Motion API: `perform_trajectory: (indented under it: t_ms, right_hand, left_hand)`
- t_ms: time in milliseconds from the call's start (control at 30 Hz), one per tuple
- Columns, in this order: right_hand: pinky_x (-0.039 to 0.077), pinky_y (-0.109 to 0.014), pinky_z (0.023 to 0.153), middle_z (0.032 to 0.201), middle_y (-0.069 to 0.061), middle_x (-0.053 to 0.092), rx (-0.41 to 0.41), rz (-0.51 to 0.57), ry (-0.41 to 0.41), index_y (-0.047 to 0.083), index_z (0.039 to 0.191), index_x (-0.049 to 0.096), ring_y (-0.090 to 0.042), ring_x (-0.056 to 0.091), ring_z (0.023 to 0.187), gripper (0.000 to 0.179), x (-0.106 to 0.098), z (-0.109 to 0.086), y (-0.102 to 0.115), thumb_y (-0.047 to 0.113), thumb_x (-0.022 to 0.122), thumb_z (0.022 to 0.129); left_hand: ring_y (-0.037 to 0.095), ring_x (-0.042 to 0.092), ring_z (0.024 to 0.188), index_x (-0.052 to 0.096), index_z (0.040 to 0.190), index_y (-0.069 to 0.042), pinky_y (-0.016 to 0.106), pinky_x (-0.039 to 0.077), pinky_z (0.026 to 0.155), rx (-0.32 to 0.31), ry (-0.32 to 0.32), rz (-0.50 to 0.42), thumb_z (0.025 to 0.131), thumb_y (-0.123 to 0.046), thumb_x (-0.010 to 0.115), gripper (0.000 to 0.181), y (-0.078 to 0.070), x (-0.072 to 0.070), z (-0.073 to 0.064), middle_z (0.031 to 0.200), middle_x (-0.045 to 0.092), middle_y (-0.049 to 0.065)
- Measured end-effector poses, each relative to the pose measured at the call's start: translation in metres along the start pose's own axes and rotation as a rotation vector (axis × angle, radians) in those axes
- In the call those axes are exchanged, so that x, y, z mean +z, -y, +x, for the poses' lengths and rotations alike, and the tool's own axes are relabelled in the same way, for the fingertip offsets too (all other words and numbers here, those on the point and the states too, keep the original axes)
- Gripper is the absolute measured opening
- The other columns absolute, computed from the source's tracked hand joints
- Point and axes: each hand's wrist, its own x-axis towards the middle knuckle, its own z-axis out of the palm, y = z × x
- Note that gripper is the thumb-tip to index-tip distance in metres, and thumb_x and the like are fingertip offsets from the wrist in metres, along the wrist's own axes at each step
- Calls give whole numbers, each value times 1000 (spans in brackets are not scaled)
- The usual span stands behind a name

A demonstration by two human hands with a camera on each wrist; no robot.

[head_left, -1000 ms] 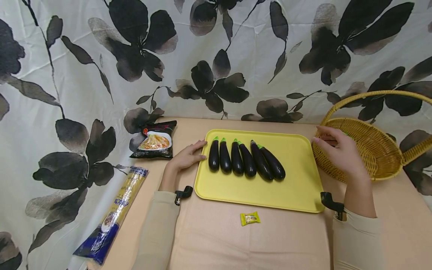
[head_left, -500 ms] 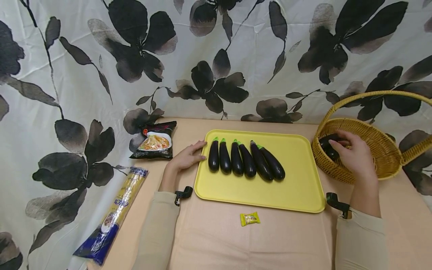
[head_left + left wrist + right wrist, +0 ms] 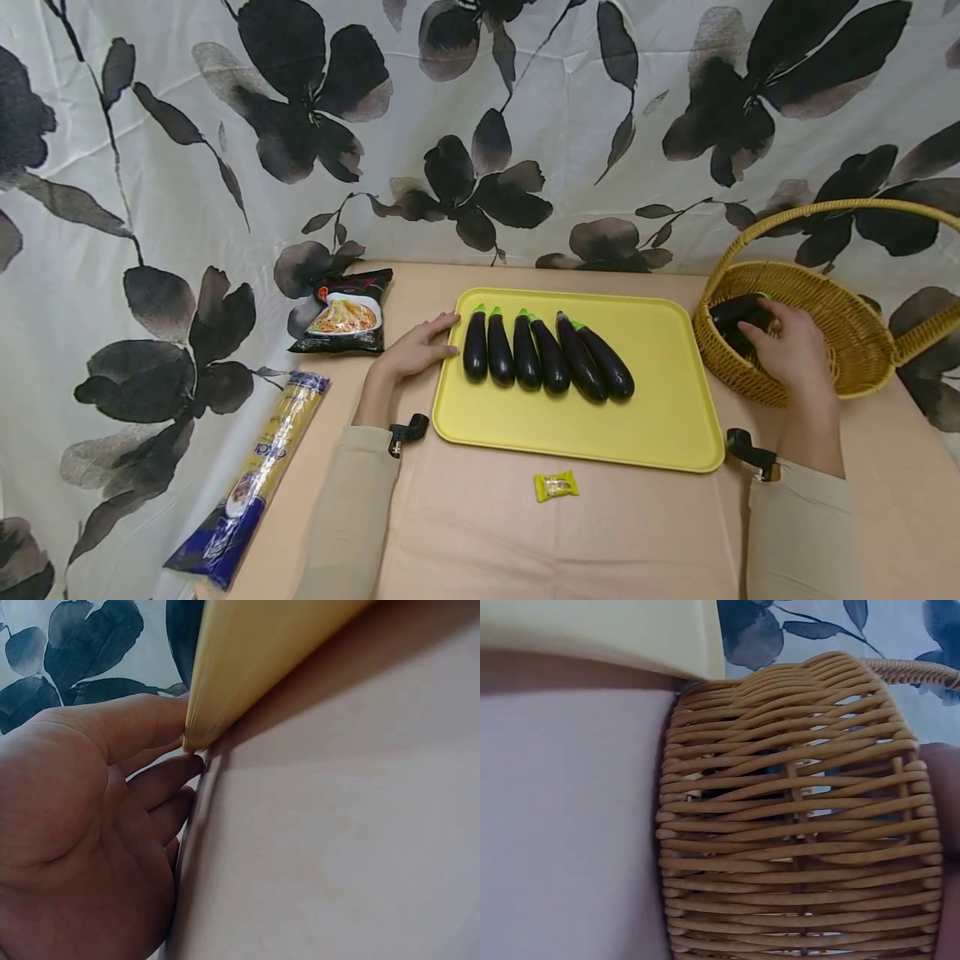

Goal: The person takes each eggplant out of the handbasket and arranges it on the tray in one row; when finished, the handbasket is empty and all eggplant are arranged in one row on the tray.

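Several dark eggplants [image 3: 527, 354] with green stem ends lie in a row on a yellow tray [image 3: 660, 417]. My left hand [image 3: 411, 348] touches the tray's left rim, fingers nearly straight. In the left wrist view, thumb and fingertips of the left hand [image 3: 82, 802] meet the tray edge [image 3: 232, 667]. My right hand [image 3: 797, 346] reaches into a wicker basket [image 3: 847, 350] and holds a dark eggplant [image 3: 731, 310] near its stem end. More dark skin shows below it, so I cannot tell how many lie there. The right wrist view shows mostly basket weave [image 3: 802, 825].
A small yellow wrapped packet [image 3: 556, 486] lies in front of the tray. A black noodle packet [image 3: 345, 312] and a long blue-and-yellow pasta packet [image 3: 251, 479] are at the left. The basket's tall handle [image 3: 840, 204] arches over it; a floral cloth [image 3: 585, 125] hangs behind.
My right hand has moved right and deeper into the basket, where dark eggplant now shows at its fingers. The left hand and the eggplants on the tray have stayed put.
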Motion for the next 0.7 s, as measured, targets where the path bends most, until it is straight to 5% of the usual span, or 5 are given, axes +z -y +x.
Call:
perform_trajectory:
  t_ms: [300, 700]
  right_hand:
    - [45, -63, 78, 135, -40, 47, 27, -22, 16, -4, 157, 38, -50, 49, 105, 65, 0, 6, -6, 37, 52, 108]
    - [36, -80, 101, 141, -47, 39, -17, -78, 138, -13, 153, 35, -66, 39, 126, 64, -4, 26, -19, 34, 45, 111]
  left_hand:
    - [22, 11, 163, 40, 162, -20, 45, 0, 135, -28, 1, -3, 101, -28, 67, 67, 2, 1, 1, 173, 25, 1]
    - [23, 12, 163, 40, 162, -18, 44, 0, 135, -25, 1, 5, 101, -28, 67, 67, 1, 0, 0, 173, 26, 2]
